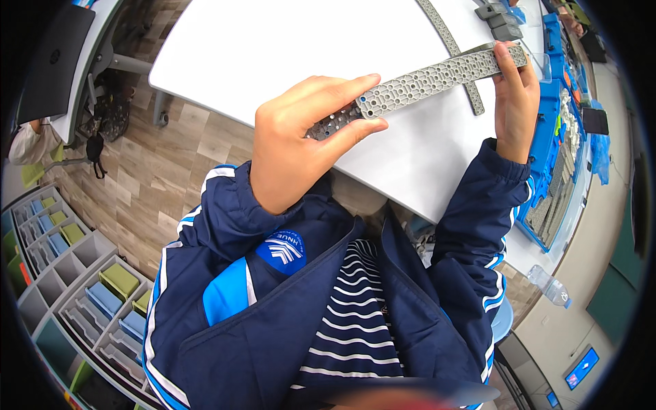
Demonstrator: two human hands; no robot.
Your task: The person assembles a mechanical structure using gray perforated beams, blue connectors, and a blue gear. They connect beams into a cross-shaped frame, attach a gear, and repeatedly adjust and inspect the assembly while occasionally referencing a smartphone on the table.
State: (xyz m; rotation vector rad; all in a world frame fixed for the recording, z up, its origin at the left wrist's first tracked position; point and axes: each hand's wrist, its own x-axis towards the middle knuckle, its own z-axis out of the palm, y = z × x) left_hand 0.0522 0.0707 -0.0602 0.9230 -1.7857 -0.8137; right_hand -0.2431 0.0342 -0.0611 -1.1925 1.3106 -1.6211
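Across both hands, above the table, runs a long light-grey plastic construction beam (437, 80) with many round holes. My left hand (294, 140) pinches its left end between thumb and fingers. A darker perforated part (331, 126) shows inside that same grip; whether it is joined to the beam I cannot tell. At the raised right end, my right hand (516, 106) is closed on the beam, thumb on the near face. Beyond, a second grey perforated beam (441, 26) lies on the white table (239, 55), partly hidden behind the held one.
Several grey blocks (504, 26) sit at the table's far right. Blue trays (540, 178) of grey parts line the right side, with a plastic bottle (549, 285) nearby. Shelving with coloured bins (68, 236) stands lower left. A person's sleeve (31, 145) shows at the left rim.
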